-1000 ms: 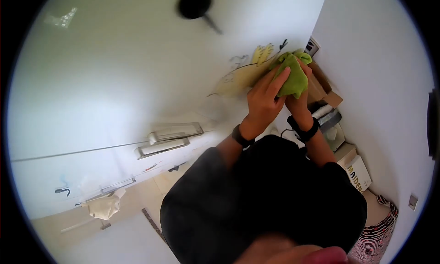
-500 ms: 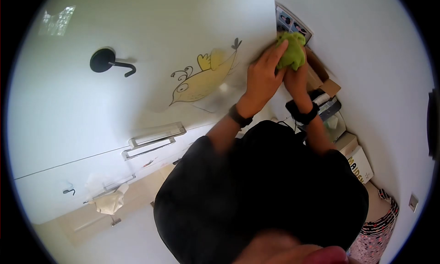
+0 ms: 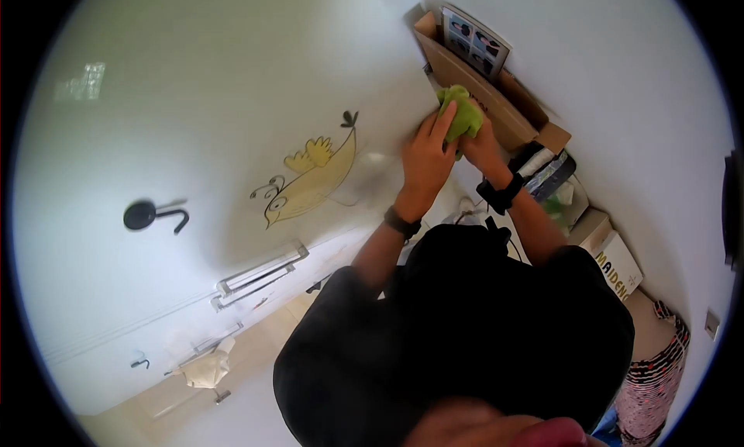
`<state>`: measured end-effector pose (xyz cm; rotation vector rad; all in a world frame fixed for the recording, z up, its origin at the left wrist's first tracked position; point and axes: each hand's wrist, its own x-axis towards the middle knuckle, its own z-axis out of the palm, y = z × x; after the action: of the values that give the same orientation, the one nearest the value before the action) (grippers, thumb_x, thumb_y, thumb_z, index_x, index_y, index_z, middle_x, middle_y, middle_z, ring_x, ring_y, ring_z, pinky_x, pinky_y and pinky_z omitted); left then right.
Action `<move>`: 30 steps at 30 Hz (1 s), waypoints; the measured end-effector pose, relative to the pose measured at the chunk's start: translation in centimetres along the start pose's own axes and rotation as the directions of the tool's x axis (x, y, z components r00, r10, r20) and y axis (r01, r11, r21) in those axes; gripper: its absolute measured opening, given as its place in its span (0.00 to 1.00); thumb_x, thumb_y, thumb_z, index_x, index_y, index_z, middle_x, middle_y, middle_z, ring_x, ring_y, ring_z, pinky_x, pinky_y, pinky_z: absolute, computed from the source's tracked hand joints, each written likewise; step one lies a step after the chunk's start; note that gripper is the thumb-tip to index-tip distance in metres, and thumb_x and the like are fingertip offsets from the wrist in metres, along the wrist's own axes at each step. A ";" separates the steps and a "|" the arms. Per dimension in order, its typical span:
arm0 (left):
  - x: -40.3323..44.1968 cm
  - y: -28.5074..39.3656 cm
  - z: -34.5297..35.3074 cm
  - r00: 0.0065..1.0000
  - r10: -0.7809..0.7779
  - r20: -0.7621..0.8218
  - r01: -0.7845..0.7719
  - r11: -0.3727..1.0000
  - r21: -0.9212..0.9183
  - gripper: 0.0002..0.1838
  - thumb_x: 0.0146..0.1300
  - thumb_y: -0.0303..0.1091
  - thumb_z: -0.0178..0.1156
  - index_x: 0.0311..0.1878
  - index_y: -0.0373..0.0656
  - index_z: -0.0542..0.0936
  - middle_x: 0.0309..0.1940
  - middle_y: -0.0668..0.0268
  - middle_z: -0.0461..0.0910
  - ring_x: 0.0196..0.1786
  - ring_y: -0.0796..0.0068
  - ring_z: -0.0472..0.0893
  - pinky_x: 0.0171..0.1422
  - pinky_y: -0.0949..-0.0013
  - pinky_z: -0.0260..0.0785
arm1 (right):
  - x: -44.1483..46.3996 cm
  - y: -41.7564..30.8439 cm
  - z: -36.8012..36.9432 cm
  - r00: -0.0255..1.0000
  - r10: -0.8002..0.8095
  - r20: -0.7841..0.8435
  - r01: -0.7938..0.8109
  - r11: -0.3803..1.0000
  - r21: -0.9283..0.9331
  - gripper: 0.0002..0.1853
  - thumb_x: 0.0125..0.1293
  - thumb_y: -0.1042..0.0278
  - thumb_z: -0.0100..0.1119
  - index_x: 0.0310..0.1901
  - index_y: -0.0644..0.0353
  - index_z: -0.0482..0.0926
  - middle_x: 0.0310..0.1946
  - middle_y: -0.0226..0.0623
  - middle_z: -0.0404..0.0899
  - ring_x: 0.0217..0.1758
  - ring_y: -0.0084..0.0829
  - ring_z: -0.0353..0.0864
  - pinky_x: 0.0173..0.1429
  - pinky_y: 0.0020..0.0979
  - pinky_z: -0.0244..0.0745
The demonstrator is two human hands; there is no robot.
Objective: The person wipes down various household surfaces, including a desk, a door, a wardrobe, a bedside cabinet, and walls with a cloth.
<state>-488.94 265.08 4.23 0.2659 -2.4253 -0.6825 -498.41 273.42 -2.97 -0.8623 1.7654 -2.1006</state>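
A crumpled green cloth (image 3: 463, 115) is held between both hands at the right edge of the glossy white door (image 3: 232, 121). My left hand (image 3: 428, 156) presses on the cloth from the left, fingers pointing up along it. My right hand (image 3: 482, 144) grips its right side; part of its fingers is hidden behind the cloth. To the left of the hands, a yellow bird drawing (image 3: 314, 183) shows on the door, and a black hook (image 3: 141, 214) is fixed farther left.
A long cardboard box (image 3: 480, 90) with a framed picture (image 3: 474, 44) stands along the right wall. Below it are a white box with lettering (image 3: 618, 265) and a patterned fabric (image 3: 651, 381). Door handles (image 3: 260, 278) stick out at lower left, near a hanging beige cloth (image 3: 208, 368).
The view has shifted, so the hook and bird appear farther left and lower. More of the cardboard box and framed picture shows. Both hands still hold the green cloth, now near the door's edge.
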 end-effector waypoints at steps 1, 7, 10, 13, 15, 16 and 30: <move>-0.9 -0.9 0.9 1.000 -0.021 0.020 0.021 1.000 -0.016 0.34 0.53 0.24 0.67 0.66 0.51 0.74 0.53 0.56 0.80 0.50 0.52 0.81 0.50 0.59 0.77 | -0.8 0.8 -0.1 0.999 0.048 0.006 -0.048 0.999 0.010 0.28 0.56 0.81 0.63 0.62 0.63 0.72 0.55 0.42 0.79 0.58 0.32 0.77 0.63 0.31 0.69; -2.1 -1.3 0.9 0.995 -0.081 0.061 0.082 0.996 -0.017 0.32 0.54 0.22 0.65 0.65 0.47 0.75 0.54 0.53 0.80 0.53 0.52 0.80 0.55 0.59 0.75 | -0.6 -0.9 -0.2 0.997 -0.063 0.051 0.063 0.998 0.018 0.34 0.50 0.77 0.73 0.62 0.56 0.73 0.56 0.39 0.79 0.61 0.33 0.76 0.65 0.32 0.70; -1.3 0.1 -0.9 0.995 -0.097 0.019 0.096 0.994 0.044 0.29 0.57 0.19 0.62 0.65 0.42 0.75 0.55 0.52 0.80 0.54 0.56 0.81 0.57 0.61 0.74 | 1.0 -3.6 0.1 0.981 -0.187 0.042 0.190 0.978 -0.086 0.34 0.50 0.75 0.74 0.61 0.52 0.75 0.55 0.37 0.79 0.59 0.40 0.77 0.64 0.35 0.72; -0.7 1.7 -2.7 0.991 -0.039 -0.128 0.044 0.998 0.036 0.29 0.55 0.20 0.63 0.64 0.40 0.76 0.51 0.52 0.80 0.53 0.50 0.79 0.57 0.55 0.72 | 1.5 -5.9 1.1 0.950 -0.310 -0.022 0.310 0.951 -0.010 0.32 0.50 0.75 0.72 0.60 0.51 0.75 0.51 0.40 0.79 0.54 0.45 0.78 0.59 0.38 0.72; -1.2 0.8 -3.1 0.993 -0.007 -0.121 0.013 0.998 0.056 0.28 0.56 0.19 0.61 0.63 0.38 0.76 0.51 0.53 0.80 0.54 0.52 0.79 0.56 0.57 0.73 | 1.5 -5.2 1.8 0.929 -0.365 -0.061 0.365 0.931 -0.017 0.32 0.51 0.73 0.72 0.61 0.51 0.75 0.52 0.42 0.76 0.55 0.46 0.75 0.60 0.39 0.69; -1.4 0.5 -2.1 0.993 -0.067 -0.101 0.065 0.997 -0.029 0.27 0.58 0.18 0.59 0.63 0.38 0.75 0.53 0.53 0.79 0.55 0.55 0.79 0.56 0.59 0.73 | 1.0 -3.8 2.0 0.929 -0.363 -0.071 0.365 0.931 0.014 0.32 0.52 0.71 0.72 0.62 0.50 0.74 0.54 0.44 0.74 0.57 0.45 0.72 0.62 0.39 0.66; -21.1 -1.9 0.2 0.640 -0.566 0.519 0.660 0.751 0.005 0.24 0.67 0.34 0.59 0.65 0.40 0.70 0.53 0.51 0.80 0.55 0.57 0.80 0.60 0.62 0.70 | -19.6 6.1 2.1 0.958 0.240 0.156 -0.190 0.941 -0.280 0.13 0.59 0.67 0.64 0.44 0.58 0.76 0.43 0.45 0.76 0.49 0.48 0.75 0.53 0.42 0.71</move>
<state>-472.12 270.66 -7.38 0.9936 -2.7100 -1.4299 -482.75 281.19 -13.97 -0.8552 1.9628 -1.6168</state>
